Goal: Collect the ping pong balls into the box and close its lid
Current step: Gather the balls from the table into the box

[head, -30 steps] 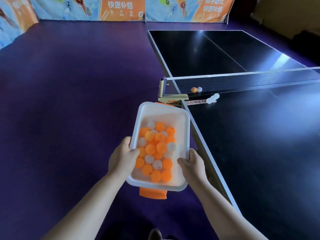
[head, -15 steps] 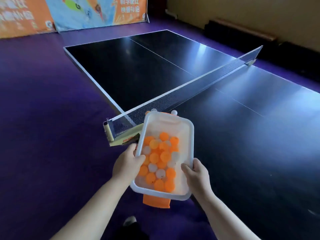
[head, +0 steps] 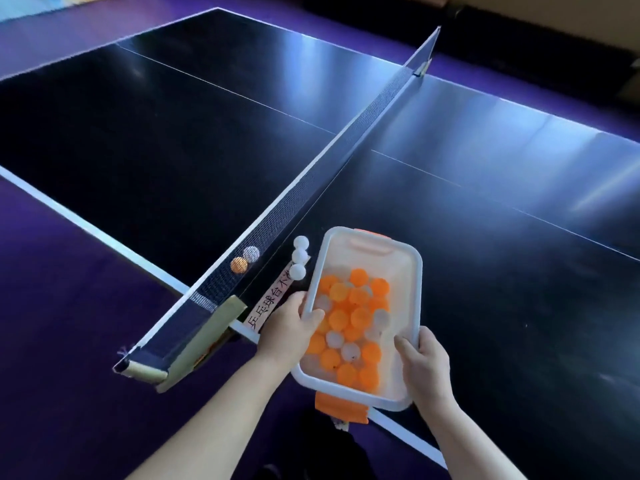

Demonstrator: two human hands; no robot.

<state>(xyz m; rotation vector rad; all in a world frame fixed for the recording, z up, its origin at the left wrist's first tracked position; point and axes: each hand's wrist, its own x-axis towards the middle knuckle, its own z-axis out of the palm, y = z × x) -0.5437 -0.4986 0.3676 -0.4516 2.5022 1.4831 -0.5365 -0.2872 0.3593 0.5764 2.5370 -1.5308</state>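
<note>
I hold a translucent white box (head: 412, 289) with orange latches above the near edge of a dark ping pong table (head: 485, 258). Several orange and white balls (head: 349, 317) lie inside it. My left hand (head: 287, 327) grips its left rim, thumb over the edge. My right hand (head: 422, 362) grips the right rim near the bottom corner. No lid shows on the box. Three white balls (head: 299, 256) lie in a row on the table by the net, just left of the box. An orange ball (head: 239, 265) and a white ball (head: 251, 253) show through the mesh on the net's far side.
The net (head: 329, 157) runs diagonally across the table, its clamp post (head: 194, 341) jutting out at the near left. A paper label with Chinese characters (head: 270, 303) lies by the net base. Purple floor (head: 69, 323) surrounds the table.
The view swung right and closer to the table. The box, held by both hands throughout, has come over the table edge beside the three white balls.
</note>
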